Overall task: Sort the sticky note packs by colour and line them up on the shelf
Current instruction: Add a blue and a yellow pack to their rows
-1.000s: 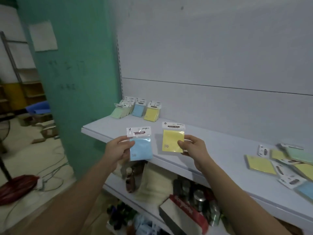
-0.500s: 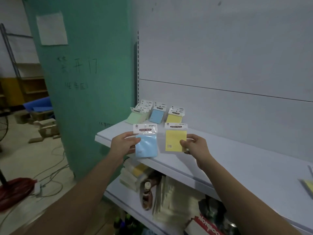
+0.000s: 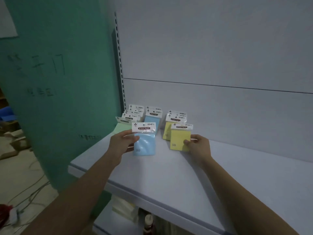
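- 3 colour rows already stand at the back-left corner of the shelf [image 3: 220, 175], leaning against the rear panel: a green row [image 3: 126, 123] nearest the teal pillar [image 3: 59, 82], a blue row [image 3: 152, 120] just beside it, and a yellow row [image 3: 169, 131] to the right of that.
- The left hand [image 3: 121, 145] pinches a blue pack [image 3: 144, 143] by its left edge, thumb on the front, holding it upright in front of the blue row.
- The right hand [image 3: 199, 146] pinches a yellow pack [image 3: 179, 139] at its right edge, held directly in front of the yellow row and overlapping it in the view.
- Both packs appear lined up with their matching colours, so the sorting choice looks made; setting them down is not yet done.
- Whether either pack's lower edge already touches the shelf is hard to tell from this angle.
- The row counts are blurred, though green looks the deepest.
- No unsorted packs show in this view, so what remains beyond these 2 cannot be judged.
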